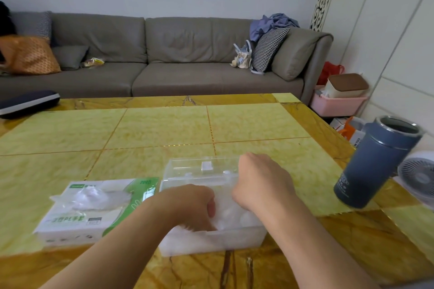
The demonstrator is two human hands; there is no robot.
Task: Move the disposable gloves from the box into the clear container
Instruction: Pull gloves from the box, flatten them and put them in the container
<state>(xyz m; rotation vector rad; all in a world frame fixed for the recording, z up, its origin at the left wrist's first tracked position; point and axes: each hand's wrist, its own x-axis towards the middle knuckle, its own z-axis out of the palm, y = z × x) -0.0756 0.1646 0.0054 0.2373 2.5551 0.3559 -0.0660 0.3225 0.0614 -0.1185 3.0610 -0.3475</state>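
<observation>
In front of me on the tabletop (164, 129) the clear container (211, 239) sits near the front edge, with the box (77, 220) just to its left, and gloves (91, 197) bunch out of the box's top opening. My left hand (187, 206) and right hand (260, 183) both reach down into the container, where more gloves lie between them, the container's lid (202, 168) standing behind. A flask (375, 162) stands to the right with a fan (418, 180) beyond it, and a sofa (164, 54) runs behind the tabletop.
</observation>
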